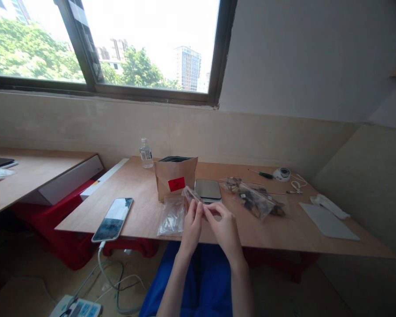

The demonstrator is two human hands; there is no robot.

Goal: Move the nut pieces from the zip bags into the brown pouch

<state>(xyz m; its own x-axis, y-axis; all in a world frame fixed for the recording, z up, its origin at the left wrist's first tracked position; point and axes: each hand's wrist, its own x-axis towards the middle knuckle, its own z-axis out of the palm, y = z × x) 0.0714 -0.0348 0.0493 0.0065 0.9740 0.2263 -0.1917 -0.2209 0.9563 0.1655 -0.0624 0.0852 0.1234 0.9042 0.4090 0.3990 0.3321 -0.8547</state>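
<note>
My left hand (pixel 192 224) and my right hand (pixel 223 225) are raised together over the front edge of the wooden table (pixel 145 207). Both pinch a small clear plastic bag (pixel 190 194) between the fingertips, the left hand on its lower part and the right hand at its right edge. What is in the bag is too small to make out. Just behind it stand a brown paper bag with a red label (pixel 174 177) and a small flat scale (pixel 207 189). More empty clear bags (pixel 171 216) lie under my left hand.
A large clear bag of dark pieces (pixel 254 198) lies to the right, a phone (pixel 113 219) with a cable at the front left, a water bottle (pixel 146 153) at the back. A screwdriver (pixel 261 174), a tape roll (pixel 282 174), grey sheet (pixel 328 221) are at far right.
</note>
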